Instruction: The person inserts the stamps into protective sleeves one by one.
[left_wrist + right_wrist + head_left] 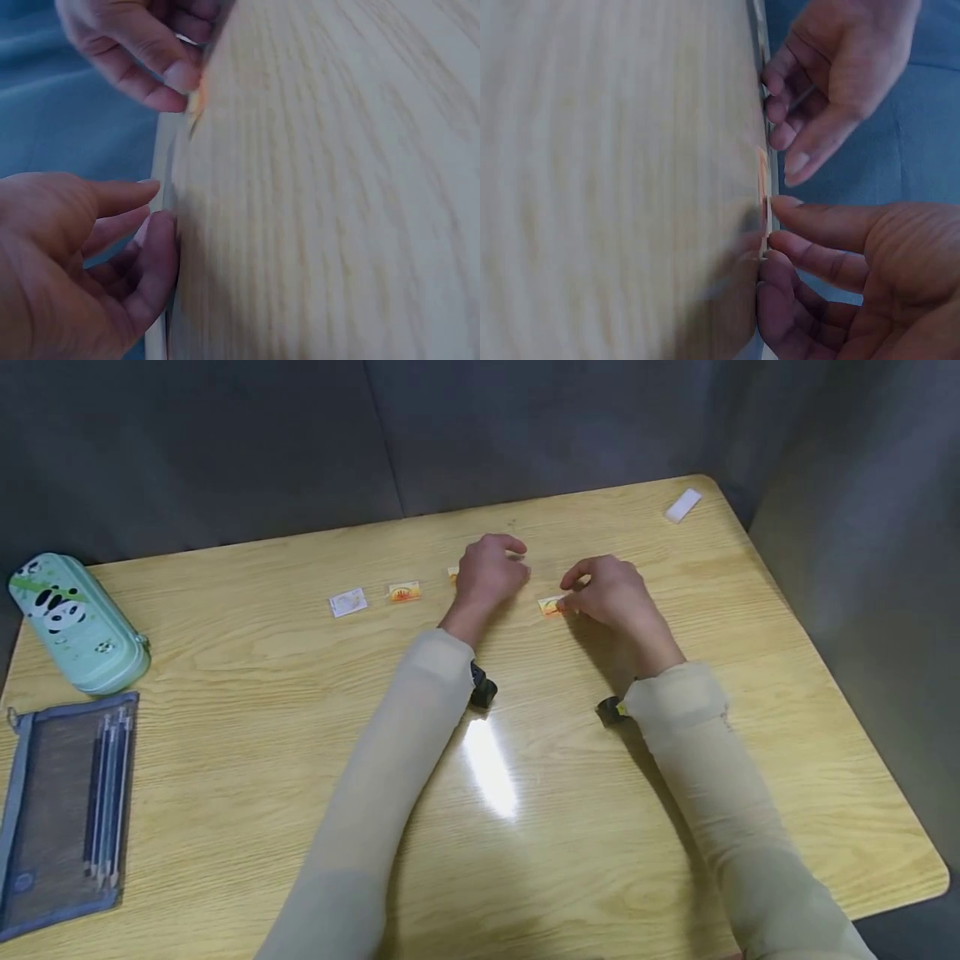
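Observation:
My right hand is low over the table's far half, with thumb and fingertips pinching the right end of a small orange-and-white card. In the right wrist view this card appears edge-on at the fingertips. To its left, my left hand hovers by the tabletop, its fingers loosely bent and nothing visible in them. Another orange card is mostly hidden behind the left hand. Farther left lie a third orange card and a pale whitish card, roughly in a row.
A white block lies near the far right corner of the wooden table. On the left are a mint panda pencil case and a blue-edged mesh pouch containing several pencils. Dark curtains stand behind the table.

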The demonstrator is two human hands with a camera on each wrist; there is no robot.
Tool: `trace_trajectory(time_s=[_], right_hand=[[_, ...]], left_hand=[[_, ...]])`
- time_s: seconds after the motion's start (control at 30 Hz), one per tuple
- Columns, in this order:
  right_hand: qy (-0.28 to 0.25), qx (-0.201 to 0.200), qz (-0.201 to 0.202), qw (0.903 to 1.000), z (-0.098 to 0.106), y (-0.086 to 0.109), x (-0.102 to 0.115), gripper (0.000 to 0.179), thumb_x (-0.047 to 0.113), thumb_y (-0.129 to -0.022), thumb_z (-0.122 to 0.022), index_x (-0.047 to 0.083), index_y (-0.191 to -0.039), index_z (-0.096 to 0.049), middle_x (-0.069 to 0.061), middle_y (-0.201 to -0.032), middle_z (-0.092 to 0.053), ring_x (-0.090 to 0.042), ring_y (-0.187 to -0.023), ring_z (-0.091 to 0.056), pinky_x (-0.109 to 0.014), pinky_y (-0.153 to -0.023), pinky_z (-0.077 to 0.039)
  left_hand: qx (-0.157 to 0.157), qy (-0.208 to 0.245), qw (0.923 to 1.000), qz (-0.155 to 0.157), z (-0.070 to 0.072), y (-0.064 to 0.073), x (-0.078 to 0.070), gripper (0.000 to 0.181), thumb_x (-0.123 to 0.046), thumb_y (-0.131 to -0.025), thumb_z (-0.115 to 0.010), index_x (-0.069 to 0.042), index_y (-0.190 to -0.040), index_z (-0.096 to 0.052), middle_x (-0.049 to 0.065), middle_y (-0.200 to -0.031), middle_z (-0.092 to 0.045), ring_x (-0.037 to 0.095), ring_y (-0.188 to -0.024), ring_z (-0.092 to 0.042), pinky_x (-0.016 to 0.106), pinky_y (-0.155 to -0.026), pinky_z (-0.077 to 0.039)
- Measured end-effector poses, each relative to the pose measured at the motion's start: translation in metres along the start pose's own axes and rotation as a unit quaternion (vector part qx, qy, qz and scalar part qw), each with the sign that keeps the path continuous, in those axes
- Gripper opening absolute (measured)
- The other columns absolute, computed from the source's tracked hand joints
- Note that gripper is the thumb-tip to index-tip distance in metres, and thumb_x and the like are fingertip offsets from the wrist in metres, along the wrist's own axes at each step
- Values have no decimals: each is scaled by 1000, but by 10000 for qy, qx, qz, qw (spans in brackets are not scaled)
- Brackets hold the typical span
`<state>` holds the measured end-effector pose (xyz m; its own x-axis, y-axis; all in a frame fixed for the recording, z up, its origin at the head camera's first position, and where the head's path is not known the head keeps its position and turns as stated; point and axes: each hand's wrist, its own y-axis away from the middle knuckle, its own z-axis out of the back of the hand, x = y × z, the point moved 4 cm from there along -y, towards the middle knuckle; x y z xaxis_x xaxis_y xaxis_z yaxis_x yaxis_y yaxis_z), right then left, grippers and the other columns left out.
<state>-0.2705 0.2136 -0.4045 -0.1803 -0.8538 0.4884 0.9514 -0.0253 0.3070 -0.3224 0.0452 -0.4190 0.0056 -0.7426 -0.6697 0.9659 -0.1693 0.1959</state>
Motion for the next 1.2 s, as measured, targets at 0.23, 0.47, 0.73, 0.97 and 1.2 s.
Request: trace_trajectory(time_s=[0.23, 0.47, 0.73, 0.97, 1.2], right_hand=[[206, 14, 225, 9995, -4, -3, 7, 20, 17, -91, -73, 9, -109, -73, -10, -111, -70, -26, -102, -54, -36, -88, -42], [187, 173, 290, 9993, -5, -7, 8, 14, 17, -91, -73, 7, -101, -75, -6, -98, -69, -24, -96, -51, -31, -81, -38], [-164, -22, 420, 9990, -3, -9, 5, 12, 19, -95, -71, 11, -104, -75, -6, -98, -71, -19, -87, -55, -27, -74, -42], [-1979, -65, 416, 9793, -2, -15, 2, 13, 13, -97, -69, 6, -108, -69, -2, -89, -74, -11, -73, -69, -21, -67, -58], [-3905, 59, 638, 9184, 0, -18, 11, 34, 2, -95, -68, -7, -128, -61, 5, -84, -73, -12, -74, -72, -26, -75, -64]], left_hand=[[282, -911, 9953, 158, -3, -3, -8, 37, -32, -100, -65, -28, -136, -63, -8, -137, -65, 19, -125, -62, 38, -97, -54], [206, -796, 9963, 237, 0, -1, -4, 16, -28, -98, -65, -21, -112, -67, -4, -116, -68, 19, -108, -64, 38, -88, -54], [-272, -246, 9993, 14, 5, 5, 3, 13, -22, -96, -62, -19, -105, -71, -1, -112, -70, 20, -105, -65, 37, -79, -56], [-317, 1245, 9917, -27, 25, 15, 15, 11, -22, -97, -68, -14, -102, -74, 2, -101, -76, 18, -80, -71, 26, -69, -54], [134, 3059, 9520, 5, 48, 35, 40, 19, -17, -97, -67, -10, -114, -74, 6, -101, -77, 20, -66, -73, 31, -63, -52]])
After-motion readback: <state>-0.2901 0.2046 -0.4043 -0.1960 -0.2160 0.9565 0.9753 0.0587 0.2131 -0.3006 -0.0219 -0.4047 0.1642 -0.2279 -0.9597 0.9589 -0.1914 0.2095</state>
